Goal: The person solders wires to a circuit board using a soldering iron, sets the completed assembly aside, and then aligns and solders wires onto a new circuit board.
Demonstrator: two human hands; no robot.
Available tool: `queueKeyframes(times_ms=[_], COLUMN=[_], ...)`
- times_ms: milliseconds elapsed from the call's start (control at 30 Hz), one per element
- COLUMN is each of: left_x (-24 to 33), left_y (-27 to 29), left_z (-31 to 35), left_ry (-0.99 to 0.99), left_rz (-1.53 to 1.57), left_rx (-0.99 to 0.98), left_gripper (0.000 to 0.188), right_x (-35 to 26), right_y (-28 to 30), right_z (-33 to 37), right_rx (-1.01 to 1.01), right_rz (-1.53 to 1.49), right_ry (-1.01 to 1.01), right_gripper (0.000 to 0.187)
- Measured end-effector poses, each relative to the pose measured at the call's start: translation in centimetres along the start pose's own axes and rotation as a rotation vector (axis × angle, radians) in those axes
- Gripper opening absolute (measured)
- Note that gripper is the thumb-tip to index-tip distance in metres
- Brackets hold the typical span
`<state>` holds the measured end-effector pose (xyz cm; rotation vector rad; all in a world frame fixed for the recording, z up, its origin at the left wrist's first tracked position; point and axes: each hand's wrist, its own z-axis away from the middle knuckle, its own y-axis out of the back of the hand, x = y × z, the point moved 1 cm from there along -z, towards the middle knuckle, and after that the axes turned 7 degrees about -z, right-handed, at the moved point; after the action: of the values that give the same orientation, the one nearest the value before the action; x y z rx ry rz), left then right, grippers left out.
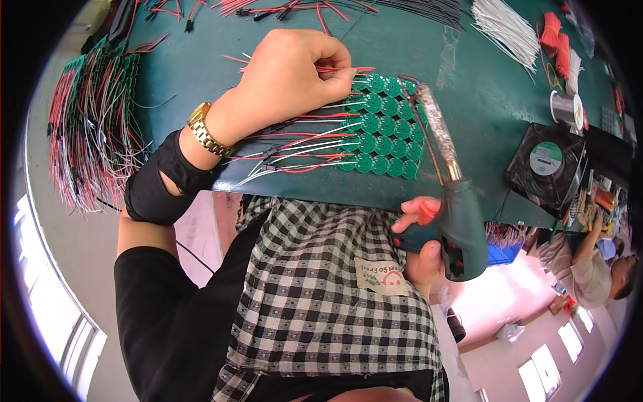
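Observation:
My left hand (pixel 284 70) is closed in a pinch on a thin red wire (pixel 362 69) at the upper left corner of a green circuit board panel (pixel 387 127). The panel is made of several rows of small round boards and lies flat on the table. Red, white and black wires (pixel 301 139) run leftward from its left edge, some passing beneath my wrist. In my right hand (pixel 427 261) is a dark green soldering gun (pixel 467 224) with a red trigger. Its long metal barrel points up past the panel's right edge, with the tip near the upper right corner.
Wired green boards (pixel 94 127) hang over the table's left edge. White wires (pixel 506 30), a solder spool (pixel 566 109) and a black fan (pixel 546 161) are at the right. Loose wires with black connectors (pixel 281 10) lie at the back. Another person (pixel 586 261) sits at far right.

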<state>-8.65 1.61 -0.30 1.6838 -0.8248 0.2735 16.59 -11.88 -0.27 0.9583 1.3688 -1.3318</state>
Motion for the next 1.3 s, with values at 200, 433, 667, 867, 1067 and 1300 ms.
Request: queueKeyframes(times_ms=[200, 433, 667, 867, 1067, 1300], left_x=[0.0, -0.1, -0.3, -0.1, -0.1, -0.3], left_y=[-0.1, -0.2, -0.4, -0.4, -0.4, -0.6], left_z=[-0.2, -0.5, -0.8, -1.2, -1.2, -1.2], left_ry=[0.025, 0.069, 0.088, 0.109, 0.117, 0.111], left_rz=[0.034, 0.025, 0.054, 0.054, 0.072, 0.066], left_rx=[-0.016, -0.047, -0.069, -0.100, -0.093, -0.065], left_gripper=[0.009, 0.012, 0.013, 0.012, 0.012, 0.014], right_x=[1.3, 1.2, 1.0, 1.1, 0.8, 0.6], right_y=[-0.6, -0.9, -0.8, -0.3, 0.8, 1.4], right_z=[-0.4, -1.2, -1.4, -1.4, -1.3, -1.2], right_rx=[0.018, 0.050, 0.020, 0.025, 0.051, 0.104], right_rz=[-0.031, -0.094, -0.079, -0.086, -0.051, -0.086], right_ry=[0.038, 0.018, 0.007, 0.003, 0.089, 0.116], right_gripper=[0.059, 0.050, 0.041, 0.048, 0.059, 0.057])
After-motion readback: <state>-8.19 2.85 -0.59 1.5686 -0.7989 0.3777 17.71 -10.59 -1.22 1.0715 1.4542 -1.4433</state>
